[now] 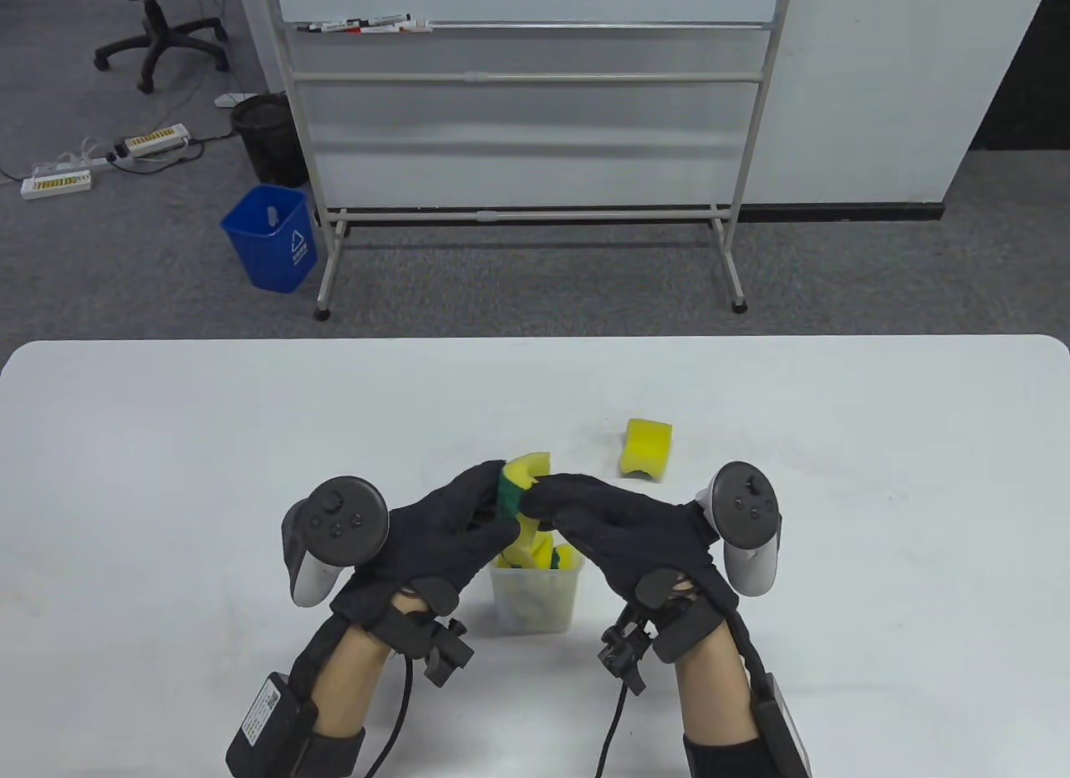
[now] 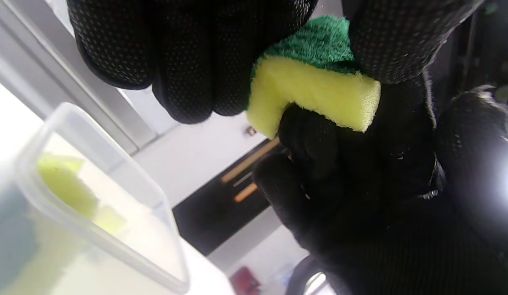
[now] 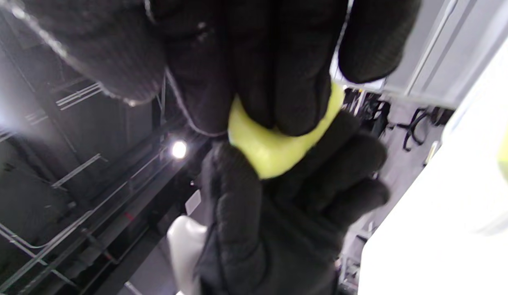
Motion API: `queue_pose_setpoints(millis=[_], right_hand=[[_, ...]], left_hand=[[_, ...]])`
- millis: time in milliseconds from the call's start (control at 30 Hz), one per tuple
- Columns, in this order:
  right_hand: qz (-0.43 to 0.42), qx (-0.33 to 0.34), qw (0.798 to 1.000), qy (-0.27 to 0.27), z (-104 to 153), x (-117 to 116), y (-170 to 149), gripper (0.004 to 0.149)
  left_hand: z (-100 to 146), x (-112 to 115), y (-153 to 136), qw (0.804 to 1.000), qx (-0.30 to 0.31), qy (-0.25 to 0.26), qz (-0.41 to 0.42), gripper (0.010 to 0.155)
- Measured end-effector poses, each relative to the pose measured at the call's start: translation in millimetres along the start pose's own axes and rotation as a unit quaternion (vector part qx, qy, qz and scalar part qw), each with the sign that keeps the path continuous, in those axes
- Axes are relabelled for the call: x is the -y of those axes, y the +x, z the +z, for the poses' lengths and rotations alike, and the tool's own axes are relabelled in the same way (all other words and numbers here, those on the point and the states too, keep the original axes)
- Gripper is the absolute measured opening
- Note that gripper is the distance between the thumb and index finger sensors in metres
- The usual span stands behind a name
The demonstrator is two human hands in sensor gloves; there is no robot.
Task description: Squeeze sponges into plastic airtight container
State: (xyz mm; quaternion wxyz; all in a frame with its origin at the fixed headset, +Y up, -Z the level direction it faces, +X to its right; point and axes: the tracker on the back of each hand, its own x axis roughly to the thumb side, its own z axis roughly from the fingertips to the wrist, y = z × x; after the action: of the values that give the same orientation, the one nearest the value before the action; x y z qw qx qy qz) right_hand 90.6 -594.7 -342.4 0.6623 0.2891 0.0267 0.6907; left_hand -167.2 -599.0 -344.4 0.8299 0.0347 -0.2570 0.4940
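The folded sponge [image 1: 520, 487] is held above the plastic container [image 1: 536, 598], which holds further sponges. Left hand [image 1: 443, 531] and right hand [image 1: 623, 531] both pinch it. A spare sponge [image 1: 646, 449] lies apart on the desk [image 1: 167, 477].

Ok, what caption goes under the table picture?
Both hands squash a sponge over the tub.

Table cam: high, looks down and forward over the white table [image 1: 167, 444], floor at 12 o'clock. Wrist cams: very close, tilted upward under the gloves. All three share the bent sponge [image 1: 525, 477] [image 2: 311, 88] [image 3: 274, 153].
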Motion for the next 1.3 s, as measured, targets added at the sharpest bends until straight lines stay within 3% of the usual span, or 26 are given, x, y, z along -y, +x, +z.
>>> queue_pose_setpoints(millis=[233,333,433,500,600,700,767,900,1000,1300], right_hand=[[0.031,0.005,0.999,-0.017,1,-4,2,0.053],[0.095,0.024,0.991,-0.086,4,1,7,0.051],[0.146,0.031,0.98,-0.133,7,2,10,0.061],[0.201,0.015,0.975,-0.097,6,-3,10,0.075],[0.251,-0.008,0.967,-0.04,2,-11,9,0.082],[0.26,-0.006,0.965,-0.023,-1,-16,6,0.073],[0.251,-0.003,0.967,-0.041,0,-17,7,0.066],[0.302,0.026,0.947,-0.107,2,-20,12,0.057],[0.36,0.033,0.92,-0.15,3,-24,14,0.057],[0.512,0.006,0.84,-0.179,1,-35,4,0.052]], left_hand=[[0,-6,-9,0.998,-0.004,0.065,0.007,0.059],[0,-8,-7,0.998,-0.001,0.068,-0.016,0.055],[0,-7,-3,0.996,0.009,0.068,-0.059,0.053],[-1,-5,0,0.995,0.019,0.057,-0.077,0.052],[-1,0,5,0.993,0.034,0.052,-0.1,0.052],[-1,3,9,0.99,0.048,0.046,-0.125,0.052],[0,2,9,0.985,0.049,0.058,-0.157,0.053],[1,7,10,0.981,0.047,0.069,-0.173,0.055],[0,11,8,0.974,0.034,0.043,-0.219,0.064],[-8,24,-21,0.954,-0.023,-0.052,-0.296,0.084]])
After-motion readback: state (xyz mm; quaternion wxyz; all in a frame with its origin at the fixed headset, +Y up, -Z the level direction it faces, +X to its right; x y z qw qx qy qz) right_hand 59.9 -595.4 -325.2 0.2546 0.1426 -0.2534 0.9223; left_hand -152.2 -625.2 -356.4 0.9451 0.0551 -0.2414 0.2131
